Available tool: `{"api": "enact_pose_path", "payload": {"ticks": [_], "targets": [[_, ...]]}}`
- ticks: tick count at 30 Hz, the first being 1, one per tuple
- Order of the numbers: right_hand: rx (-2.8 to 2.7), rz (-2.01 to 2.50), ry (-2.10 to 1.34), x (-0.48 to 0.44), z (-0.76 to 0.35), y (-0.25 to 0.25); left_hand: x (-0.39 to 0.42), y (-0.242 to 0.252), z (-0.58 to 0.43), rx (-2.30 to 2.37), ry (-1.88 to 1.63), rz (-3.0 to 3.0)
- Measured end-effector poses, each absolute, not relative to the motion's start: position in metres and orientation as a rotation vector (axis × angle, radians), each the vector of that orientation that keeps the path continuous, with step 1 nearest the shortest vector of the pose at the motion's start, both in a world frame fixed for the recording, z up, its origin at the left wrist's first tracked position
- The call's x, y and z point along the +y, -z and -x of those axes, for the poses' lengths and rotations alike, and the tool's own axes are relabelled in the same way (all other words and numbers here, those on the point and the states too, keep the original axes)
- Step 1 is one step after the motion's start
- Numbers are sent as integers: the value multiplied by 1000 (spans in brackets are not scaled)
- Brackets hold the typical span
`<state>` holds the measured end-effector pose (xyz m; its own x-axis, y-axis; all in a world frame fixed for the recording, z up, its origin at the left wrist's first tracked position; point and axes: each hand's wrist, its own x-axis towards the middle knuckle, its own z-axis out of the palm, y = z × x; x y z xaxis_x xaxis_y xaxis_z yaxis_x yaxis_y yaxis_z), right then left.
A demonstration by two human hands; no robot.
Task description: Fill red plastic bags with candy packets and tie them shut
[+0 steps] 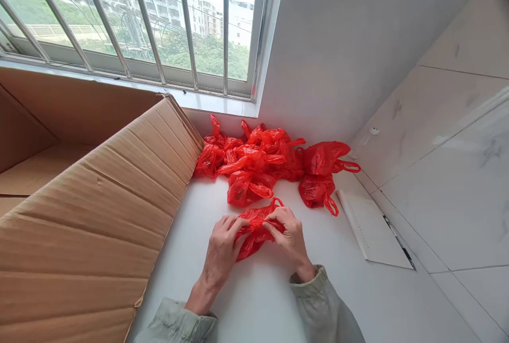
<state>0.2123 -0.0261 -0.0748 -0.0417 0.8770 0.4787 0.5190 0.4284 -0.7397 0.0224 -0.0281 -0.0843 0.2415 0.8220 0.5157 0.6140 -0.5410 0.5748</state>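
Between my two hands a red plastic bag (251, 247) rests on the white tabletop (214, 210). My left hand (222, 239) pinches the gathered plastic on the left side of its top. With thumb and fingers closed, my right hand (287, 231) grips the bag's top from the right. One loop of the bag sticks up just behind my right fingers. What lies inside the bag is hidden. Just beyond it sits another tied red bag (242, 188), in front of a heap of similar red bags (258, 155) against the wall.
A large open cardboard box (119, 194) stands along the left. Two red bags (318, 190) sit apart at the right of the heap. Beside them lie a white notepad (369, 226) and a pen (400, 243) near the tiled wall. A barred window (159, 25) is behind.
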Motion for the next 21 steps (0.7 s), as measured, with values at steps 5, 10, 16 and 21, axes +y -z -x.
{"api": "enact_pose_path", "payload": {"ticks": [5, 10, 16, 21], "targets": [[-1287, 1234, -750, -23, -225, 86, -21, 86, -11, 1345, -1375, -1663], [-899, 1081, -924, -10, -240, 101, -9, 91, -10, 1244, -1622, -934], [-918, 1037, -1033, -13, -251, 99, -11, 86, -1, 1279, -1825, -914], [-1622, 1144, -951, -33, -252, 73, -36, 64, -5, 1293, -1635, -2118]]}}
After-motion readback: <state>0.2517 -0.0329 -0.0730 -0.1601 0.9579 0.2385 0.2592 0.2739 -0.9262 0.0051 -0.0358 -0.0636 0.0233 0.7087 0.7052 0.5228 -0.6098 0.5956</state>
